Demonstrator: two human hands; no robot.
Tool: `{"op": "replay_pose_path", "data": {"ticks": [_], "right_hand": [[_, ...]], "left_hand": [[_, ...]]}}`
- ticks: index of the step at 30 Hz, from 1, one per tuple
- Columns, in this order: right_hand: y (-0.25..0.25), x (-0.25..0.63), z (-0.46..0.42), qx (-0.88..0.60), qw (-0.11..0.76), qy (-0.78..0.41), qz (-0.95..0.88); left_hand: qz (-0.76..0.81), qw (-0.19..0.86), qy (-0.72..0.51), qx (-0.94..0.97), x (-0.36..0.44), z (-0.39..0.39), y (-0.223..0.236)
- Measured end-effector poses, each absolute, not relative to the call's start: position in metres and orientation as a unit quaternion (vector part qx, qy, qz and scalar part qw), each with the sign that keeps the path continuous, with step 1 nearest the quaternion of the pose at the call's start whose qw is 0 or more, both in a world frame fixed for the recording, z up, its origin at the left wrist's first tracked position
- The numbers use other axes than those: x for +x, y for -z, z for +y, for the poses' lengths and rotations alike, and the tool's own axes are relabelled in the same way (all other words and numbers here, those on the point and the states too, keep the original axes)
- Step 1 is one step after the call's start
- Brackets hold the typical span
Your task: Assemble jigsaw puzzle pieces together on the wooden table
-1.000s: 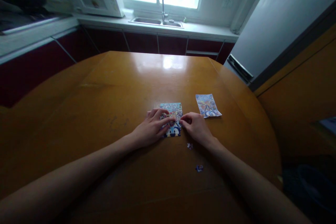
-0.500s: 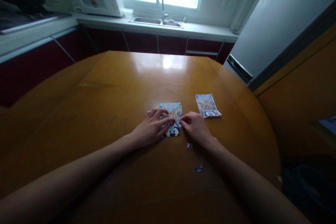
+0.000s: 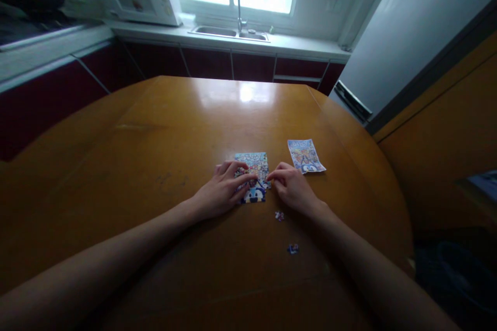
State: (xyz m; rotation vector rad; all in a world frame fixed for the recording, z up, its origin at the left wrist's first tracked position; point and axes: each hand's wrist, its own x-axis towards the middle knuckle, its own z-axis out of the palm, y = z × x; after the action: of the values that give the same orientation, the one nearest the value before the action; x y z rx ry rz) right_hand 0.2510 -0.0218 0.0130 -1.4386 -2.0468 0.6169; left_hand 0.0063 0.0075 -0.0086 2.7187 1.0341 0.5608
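Note:
A partly covered jigsaw puzzle [image 3: 258, 160] lies flat on the table, showing blue-and-white cartoon art with a dark blue face along its near edge. My left hand [image 3: 223, 186] rests over its left side, fingers spread and holding nothing. At the puzzle's right edge, the index fingertip of my right hand [image 3: 291, 183] touches a small puzzle piece [image 3: 267, 185]. That index finger is stretched out, apart from the thumb, and the other fingers are curled. Two loose pieces lie nearer to me: a pale puzzle piece [image 3: 279, 215] and a darker blue puzzle piece [image 3: 293, 249].
A creased picture sheet [image 3: 305, 152] with similar art lies right of the puzzle. Everything rests on a wooden table [image 3: 155, 129] with angled far corners. Beyond it stand a counter with a sink [image 3: 217, 31], a white microwave [image 3: 140, 2] and a tall refrigerator [image 3: 404, 26].
My right index finger has straightened and the pinch with the thumb has loosened at the puzzle's right edge. My left hand stays put. The view has shifted very slightly.

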Motion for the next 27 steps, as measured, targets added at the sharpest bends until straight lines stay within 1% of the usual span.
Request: {"op": "replay_pose_path", "data": {"ticks": [4,8,11,14,16,27], "right_hand": [[-0.013,0.247,-0.022,-0.544,0.243,-0.225,-0.771],[-0.011,0.247,-0.020,-0.548,0.248,-0.241,-0.762],[-0.010,0.250,-0.015,-0.545,0.305,-0.274,-0.731],[-0.012,0.259,-0.012,-0.565,0.378,-0.275,-0.680],[-0.015,0.266,-0.011,-0.579,0.395,-0.266,-0.662],[-0.048,0.280,-0.026,-0.581,0.352,-0.248,-0.690]], "left_hand": [[0.345,0.084,-0.183,0.917,0.006,0.007,0.007],[0.342,0.084,-0.185,0.917,0.006,0.006,0.006],[0.341,0.085,-0.191,0.916,0.006,0.006,0.006],[0.345,0.090,-0.190,0.915,0.006,0.005,0.005],[0.346,0.096,-0.188,0.914,0.006,0.005,0.005],[0.352,0.088,-0.173,0.916,0.006,0.006,0.007]]}}
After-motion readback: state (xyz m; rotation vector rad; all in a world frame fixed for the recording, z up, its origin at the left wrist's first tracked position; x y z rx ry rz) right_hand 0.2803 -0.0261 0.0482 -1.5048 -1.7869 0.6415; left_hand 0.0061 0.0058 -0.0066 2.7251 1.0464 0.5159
